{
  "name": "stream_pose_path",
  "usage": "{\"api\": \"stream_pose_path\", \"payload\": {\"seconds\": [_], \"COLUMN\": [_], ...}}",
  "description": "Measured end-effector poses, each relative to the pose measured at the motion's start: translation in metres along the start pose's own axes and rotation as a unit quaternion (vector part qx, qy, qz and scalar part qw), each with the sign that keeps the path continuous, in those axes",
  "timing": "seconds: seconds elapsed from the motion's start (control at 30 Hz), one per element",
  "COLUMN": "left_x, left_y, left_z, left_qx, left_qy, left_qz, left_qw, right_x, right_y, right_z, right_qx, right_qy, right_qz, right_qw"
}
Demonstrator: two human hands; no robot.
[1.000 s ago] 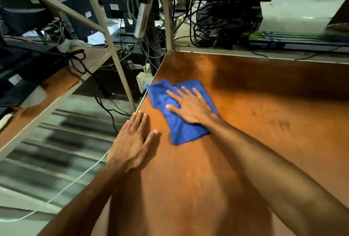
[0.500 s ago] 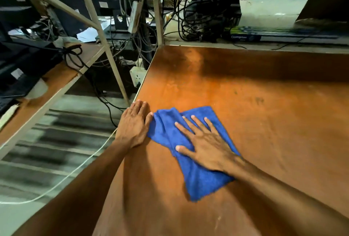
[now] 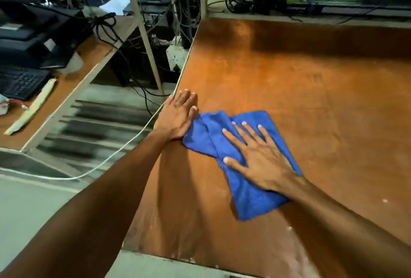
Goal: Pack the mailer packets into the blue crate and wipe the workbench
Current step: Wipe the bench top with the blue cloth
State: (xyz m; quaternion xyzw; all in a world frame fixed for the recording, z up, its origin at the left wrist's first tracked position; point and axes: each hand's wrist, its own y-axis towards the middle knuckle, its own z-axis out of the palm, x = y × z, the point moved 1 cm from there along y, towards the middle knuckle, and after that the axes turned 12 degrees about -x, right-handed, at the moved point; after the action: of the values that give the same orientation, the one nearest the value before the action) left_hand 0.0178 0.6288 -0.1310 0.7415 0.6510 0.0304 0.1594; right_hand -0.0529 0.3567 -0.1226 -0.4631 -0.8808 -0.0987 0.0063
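A blue cloth (image 3: pixel 251 202) lies crumpled on the orange-brown workbench (image 3: pixel 300 82), near its left edge. My right hand (image 3: pixel 258 157) presses flat on the cloth's middle, fingers spread and pointing to the far left. At the bench's left edge my left hand (image 3: pixel 178 117) rests flat and open, its thumb side touching the cloth's left corner. Neither mailer packets nor a blue crate are in view.
A neighbouring bench at left carries a black keyboard (image 3: pixel 20 82) and dark equipment. In the gap between the benches a white cable (image 3: pixel 124 146) hangs over the floor. A socket block (image 3: pixel 175 57) and tangled cables sit by the far left corner. A long dark box (image 3: pixel 333 8) lies behind.
My right hand has dragged the blue cloth from near the far left corner toward me, next to my left hand. The left hand has stayed at the bench's left edge.
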Motion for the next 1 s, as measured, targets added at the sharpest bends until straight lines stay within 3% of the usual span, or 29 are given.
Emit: {"api": "stream_pose_path", "payload": {"seconds": [0.07,0.13,0.2,0.23,0.3,0.43,0.5,0.63,0.67,0.8,0.9,1.0], "left_x": [-0.001,-0.002,-0.002,-0.002,-0.003,-0.003,-0.002,0.0,-0.001,-0.007,-0.018,-0.027], "left_y": [-0.005,-0.014,-0.025,-0.029,-0.033,-0.042,-0.049,-0.06,-0.062,-0.068,-0.082,-0.097], "left_z": [-0.001,-0.003,-0.002,-0.002,-0.005,-0.011,-0.015,-0.014,-0.015,-0.017,-0.021,-0.02], "left_qx": [0.002,0.008,0.023,0.028,0.045,0.057,0.063,0.055,0.053,0.055,0.006,-0.009], "left_qy": [0.014,0.028,0.031,0.03,0.024,0.021,0.007,0.003,0.007,0.001,-0.017,-0.02], "left_qz": [0.011,0.023,0.035,0.039,0.043,0.056,0.055,0.057,0.055,0.029,0.013,-0.004], "left_qw": [1.0,0.999,0.999,0.998,0.998,0.997,0.996,0.997,0.997,0.998,1.0,1.0], "right_x": [-0.02,-0.07,-0.103,-0.1,-0.053,0.092,0.103,0.097,0.117,0.187,0.129,0.021], "right_y": [-0.006,0.002,-0.001,-0.007,-0.019,-0.071,-0.077,-0.064,-0.065,-0.096,-0.109,-0.116], "right_z": [-0.004,-0.007,-0.017,-0.018,-0.013,-0.007,-0.009,-0.002,0.002,-0.001,-0.015,-0.022], "right_qx": [-0.007,-0.023,-0.018,-0.024,-0.025,0.005,0.024,-0.021,-0.028,0.015,0.016,0.015], "right_qy": [-0.02,-0.06,-0.071,-0.068,-0.066,-0.014,-0.01,-0.037,-0.03,0.041,0.019,-0.049], "right_qz": [0.006,0.125,0.285,0.323,0.294,0.025,-0.036,0.139,0.136,-0.035,-0.04,0.134], "right_qw": [1.0,0.99,0.956,0.944,0.953,1.0,0.999,0.989,0.99,0.998,0.999,0.99]}}
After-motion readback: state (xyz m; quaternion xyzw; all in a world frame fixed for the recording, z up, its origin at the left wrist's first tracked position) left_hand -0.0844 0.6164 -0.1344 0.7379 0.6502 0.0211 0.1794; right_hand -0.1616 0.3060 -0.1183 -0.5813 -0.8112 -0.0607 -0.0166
